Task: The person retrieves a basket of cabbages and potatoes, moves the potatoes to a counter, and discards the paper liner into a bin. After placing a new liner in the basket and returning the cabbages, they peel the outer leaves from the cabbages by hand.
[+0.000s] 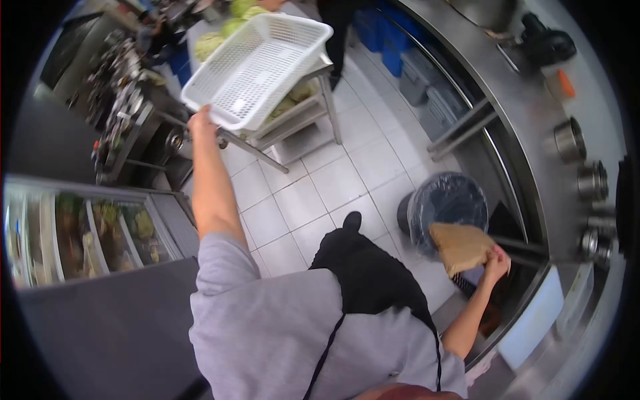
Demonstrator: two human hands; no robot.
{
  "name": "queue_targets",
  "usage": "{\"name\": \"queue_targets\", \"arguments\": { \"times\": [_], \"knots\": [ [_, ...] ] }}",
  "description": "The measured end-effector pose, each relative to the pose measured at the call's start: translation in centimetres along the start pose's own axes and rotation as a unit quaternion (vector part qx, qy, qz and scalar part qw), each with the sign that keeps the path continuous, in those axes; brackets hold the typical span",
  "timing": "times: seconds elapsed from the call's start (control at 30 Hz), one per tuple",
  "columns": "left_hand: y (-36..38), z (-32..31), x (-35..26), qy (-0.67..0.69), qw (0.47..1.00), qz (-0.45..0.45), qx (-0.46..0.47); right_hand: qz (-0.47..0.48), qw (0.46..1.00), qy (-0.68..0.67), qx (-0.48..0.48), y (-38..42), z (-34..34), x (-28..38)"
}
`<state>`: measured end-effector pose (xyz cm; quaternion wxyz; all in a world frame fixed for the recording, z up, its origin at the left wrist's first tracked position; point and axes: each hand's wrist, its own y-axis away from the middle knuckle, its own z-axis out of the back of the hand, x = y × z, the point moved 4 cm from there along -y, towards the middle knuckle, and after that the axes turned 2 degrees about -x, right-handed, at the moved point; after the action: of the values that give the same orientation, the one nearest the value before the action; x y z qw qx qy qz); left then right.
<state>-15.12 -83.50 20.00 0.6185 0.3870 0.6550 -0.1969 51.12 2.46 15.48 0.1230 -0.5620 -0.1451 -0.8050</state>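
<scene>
The right hand point(497, 261) is closed on one edge of a brown paper piece point(461, 247), pinching it between thumb and fingers. The paper, creased and roughly flat, hangs just over the near side of a round bin point(448, 203). A clear plastic liner covers the bin's inside and folds over its rim; what lies deeper in it I cannot tell.

To the left, a chilled cabinet point(100, 233) has its sections divided by pale strips, with leafy greens and other food in them, too blurred to name. On the right, several round metal pots point(570, 140) stand along the steel counter point(510, 137), their contents unclear.

Farther forward, the left hand point(201, 122) is closed on the near corner of a white basket point(257, 70), its fingers partly hidden. The basket tilts over a metal table point(330, 110), its perforated floor in view. Pale green vegetables lie on the shelf beneath, and cabbages point(210, 44) sit behind the basket. Grey tubs point(415, 79) and blue crates point(392, 40) stand under the counter.
</scene>
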Motion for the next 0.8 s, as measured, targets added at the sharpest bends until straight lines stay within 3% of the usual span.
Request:
{"name": "queue_targets", "arguments": {
  "times": [0.03, 0.1, 0.13, 0.2, 0.27, 0.3, 0.33, 0.37, 0.43, 0.47, 0.5, 0.53, 0.57, 0.6, 0.63, 0.67, 0.73, 0.8],
  "knots": [
    [7.2, 0.2, -4.9, -0.184, 0.981, -0.052, -0.022, 0.043, 0.999, -0.016, 0.007, -1.1, 0.1, -1.9],
    [3.8, 1.9, -4.6, -0.189, 0.974, 0.018, -0.126, -0.03, 0.999, 0.008, 0.021, 1.2, -1.7, 3.3],
    [5.6, 1.2, -6.1, -0.258, 0.952, -0.092, -0.138, -0.031, 1.0, -0.001, 0.001, 2.5, -2.3, 6.0],
    [10.2, -0.2, -9.2, -0.41, 0.836, -0.299, -0.208, -0.055, 0.996, -0.055, -0.032, 2.0, -2.6, 5.9],
    [23.5, -6.5, -8.7, -0.368, 0.701, -0.576, -0.202, -0.113, 0.99, -0.082, -0.032, 0.3, -3.0, 6.0],
    [24.9, -9.2, -4.8, -0.235, 0.837, -0.494, 0.013, -0.13, 0.986, -0.095, -0.033, 0.5, -3.4, 7.9],
    [31.7, -12.3, 0.7, -0.151, 0.85, -0.448, 0.23, -0.15, 0.982, -0.112, -0.028, 0.2, -3.4, 8.1],
    [40.6, -14.6, 3.0, -0.215, 0.792, -0.431, 0.376, -0.161, 0.976, -0.148, 0.002, -1.2, -3.1, 6.7],
    [59.0, -18.0, 8.3, -0.321, 0.599, -0.336, 0.652, -0.178, 0.967, -0.183, 0.021, -1.0, -5.3, 10.6],
    [65.1, -17.9, 12.6, -0.248, 0.546, -0.279, 0.75, -0.191, 0.958, -0.213, 0.037, -1.4, -5.7, 11.1],
    [70.0, -18.3, 14.2, -0.283, 0.452, -0.304, 0.789, -0.195, 0.953, -0.224, 0.052, -1.5, -6.5, 12.1],
    [73.0, -18.8, 16.0, -0.298, 0.435, -0.341, 0.778, -0.196, 0.95, -0.235, 0.068, -1.8, -7.2, 13.4],
    [74.7, -19.6, 18.1, -0.204, 0.471, -0.381, 0.769, -0.184, 0.946, -0.25, 0.094, -1.8, -7.6, 14.7],
    [76.0, -21.4, 18.3, -0.129, 0.534, -0.34, 0.764, -0.171, 0.941, -0.266, 0.117, -1.8, -7.7, 15.8],
    [75.5, -23.5, 22.9, -0.177, 0.557, -0.283, 0.76, -0.125, 0.937, -0.288, 0.155, -1.6, -7.2, 17.0],
    [74.3, -24.9, 27.0, -0.225, 0.577, -0.225, 0.752, -0.095, 0.943, -0.288, 0.137, -1.3, -5.7, 17.5],
    [73.6, -26.4, 25.9, -0.196, 0.674, 0.15, 0.697, -0.037, 0.952, -0.285, 0.1, -1.1, -2.9, 18.1],
    [72.0, -27.4, 24.4, -0.131, 0.679, 0.292, 0.661, 0.008, 0.985, -0.168, 0.048, -2.3, 0.5, 12.8]
  ]
}}
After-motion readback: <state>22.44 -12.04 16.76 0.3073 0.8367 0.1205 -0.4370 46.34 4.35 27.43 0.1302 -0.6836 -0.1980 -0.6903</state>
